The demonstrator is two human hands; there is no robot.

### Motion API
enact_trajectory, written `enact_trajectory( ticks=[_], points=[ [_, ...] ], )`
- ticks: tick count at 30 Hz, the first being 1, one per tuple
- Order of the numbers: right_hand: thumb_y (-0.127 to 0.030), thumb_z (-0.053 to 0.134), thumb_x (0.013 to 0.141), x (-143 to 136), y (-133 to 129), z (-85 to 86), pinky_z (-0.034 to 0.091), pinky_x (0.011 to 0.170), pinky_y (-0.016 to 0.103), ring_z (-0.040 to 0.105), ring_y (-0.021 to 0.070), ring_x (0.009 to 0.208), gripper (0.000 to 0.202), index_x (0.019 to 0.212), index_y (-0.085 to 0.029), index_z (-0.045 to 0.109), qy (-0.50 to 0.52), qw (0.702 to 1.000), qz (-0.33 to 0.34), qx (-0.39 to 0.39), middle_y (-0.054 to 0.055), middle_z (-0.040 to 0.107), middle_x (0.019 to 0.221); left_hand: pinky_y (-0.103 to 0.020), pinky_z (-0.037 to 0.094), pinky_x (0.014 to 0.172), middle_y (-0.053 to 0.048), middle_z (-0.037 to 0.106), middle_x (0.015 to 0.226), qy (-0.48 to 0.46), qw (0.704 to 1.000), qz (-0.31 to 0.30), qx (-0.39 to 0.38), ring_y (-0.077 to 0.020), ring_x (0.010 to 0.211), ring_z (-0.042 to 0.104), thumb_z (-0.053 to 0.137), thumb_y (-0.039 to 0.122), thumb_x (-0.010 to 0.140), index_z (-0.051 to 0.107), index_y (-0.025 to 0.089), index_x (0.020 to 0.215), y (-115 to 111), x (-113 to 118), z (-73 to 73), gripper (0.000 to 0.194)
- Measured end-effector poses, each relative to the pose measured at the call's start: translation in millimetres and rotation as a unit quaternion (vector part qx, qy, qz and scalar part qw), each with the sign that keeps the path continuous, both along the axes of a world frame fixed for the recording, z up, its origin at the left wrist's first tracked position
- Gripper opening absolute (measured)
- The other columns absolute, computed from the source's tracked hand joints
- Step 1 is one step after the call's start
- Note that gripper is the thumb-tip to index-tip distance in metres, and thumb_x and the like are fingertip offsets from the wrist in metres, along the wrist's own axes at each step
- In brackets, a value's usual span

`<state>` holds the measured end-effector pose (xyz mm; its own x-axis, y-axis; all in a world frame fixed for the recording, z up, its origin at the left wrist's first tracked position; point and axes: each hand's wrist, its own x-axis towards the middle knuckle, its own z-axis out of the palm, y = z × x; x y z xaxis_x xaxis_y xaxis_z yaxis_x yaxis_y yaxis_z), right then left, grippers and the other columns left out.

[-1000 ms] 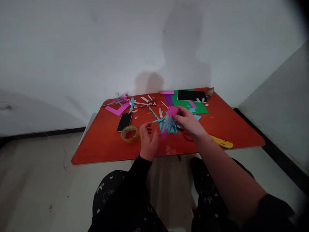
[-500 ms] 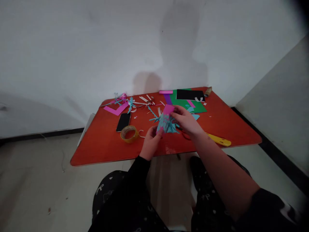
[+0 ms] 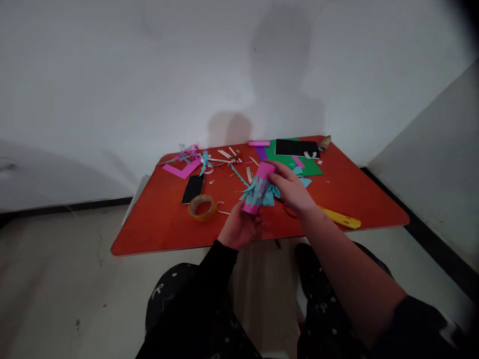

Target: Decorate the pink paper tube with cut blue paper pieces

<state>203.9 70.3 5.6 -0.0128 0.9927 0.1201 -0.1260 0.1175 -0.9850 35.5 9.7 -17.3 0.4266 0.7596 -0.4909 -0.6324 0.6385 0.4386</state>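
A pink paper tube (image 3: 264,171) with light-blue paper pieces and strips round its middle and lower part is held tilted above the front half of the table. My right hand (image 3: 290,185) grips its upper end, with thumb and fingers closed round it. Under the lower end is my left hand (image 3: 240,227), palm up, with its fingers curled beneath the tube and partly hidden. Light-blue paper (image 3: 268,198) shows just behind the tube.
On the red table (image 3: 157,224) are a tape roll (image 3: 202,207), a phone (image 3: 193,189), a yellow cutter (image 3: 340,218), a black sheet (image 3: 295,148) on a green sheet (image 3: 312,167), a pink roll (image 3: 259,143), a cardboard tube (image 3: 325,143) and paper scraps (image 3: 190,153).
The tube has turned so that more of its side and its lower pink end show. My left hand has moved slightly down and rolled palm up beneath it.
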Motion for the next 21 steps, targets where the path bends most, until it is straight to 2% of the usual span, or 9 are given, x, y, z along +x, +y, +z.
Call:
enact_trajectory(
  ticks=[5,9,13,16,18,21],
  points=[
    [-0.040,0.072,0.083,-1.2,-1.5,0.8,0.058,0.091,0.042,0.068,0.0229,0.099,0.044,0.125,-0.027,0.068,0.014,1.000,0.006,0.001,0.002,0.073,0.105,-0.027,0.055,0.056,-0.003,0.063,0.068,-0.007,1.000,-0.025,0.000,-0.0114,0.052,0.057,0.042,0.047,0.103,0.071,0.009,0.103,1.0,0.5,0.7,0.048],
    [-0.042,0.075,0.082,-1.4,-1.1,1.6,0.058,0.088,0.041,0.068,0.0234,0.098,0.043,0.121,-0.026,0.067,-0.010,1.000,0.000,0.019,0.003,0.073,0.102,-0.026,0.055,0.056,-0.005,0.067,0.073,0.045,0.999,-0.025,0.010,-0.0120,0.053,0.059,0.046,0.047,0.102,0.072,0.010,0.112,3.6,2.2,-4.3,0.046],
    [-0.044,0.075,0.082,-0.9,0.6,2.5,0.057,0.091,0.040,0.067,0.0238,0.102,0.042,0.119,-0.026,0.067,-0.050,0.998,-0.024,0.041,0.005,0.073,0.108,-0.029,0.058,0.067,-0.012,0.075,0.099,0.099,0.993,0.007,0.059,-0.0164,0.072,0.068,0.052,0.038,0.100,0.071,0.013,0.111,5.1,4.5,-12.4,0.034],
    [-0.045,0.076,0.080,0.6,2.9,2.5,0.057,0.089,0.041,0.068,0.0247,0.101,0.041,0.116,-0.026,0.067,-0.058,0.997,-0.038,0.036,0.005,0.073,0.108,-0.030,0.056,0.075,-0.010,0.075,0.101,0.124,0.986,0.041,0.106,-0.0176,0.084,0.069,0.063,0.025,0.090,0.071,0.015,0.107,5.4,5.5,-17.6,0.022],
    [-0.045,0.078,0.079,1.7,4.5,1.9,0.058,0.088,0.042,0.068,0.0254,0.100,0.042,0.115,-0.026,0.067,-0.054,0.997,-0.050,0.030,0.006,0.073,0.107,-0.029,0.053,0.078,-0.009,0.075,0.105,0.132,0.982,0.053,0.128,-0.0172,0.090,0.069,0.067,0.019,0.084,0.071,0.017,0.110,5.4,6.1,-19.8,0.026],
    [-0.045,0.079,0.078,2.5,6.4,0.6,0.058,0.088,0.043,0.068,0.0261,0.101,0.046,0.118,-0.026,0.066,-0.052,0.996,-0.063,0.028,0.006,0.072,0.110,-0.030,0.051,0.083,-0.009,0.074,0.112,0.142,0.977,0.058,0.147,-0.0178,0.097,0.068,0.075,0.022,0.082,0.071,0.018,0.113,5.2,7.6,-22.5,0.031]
  ],
)
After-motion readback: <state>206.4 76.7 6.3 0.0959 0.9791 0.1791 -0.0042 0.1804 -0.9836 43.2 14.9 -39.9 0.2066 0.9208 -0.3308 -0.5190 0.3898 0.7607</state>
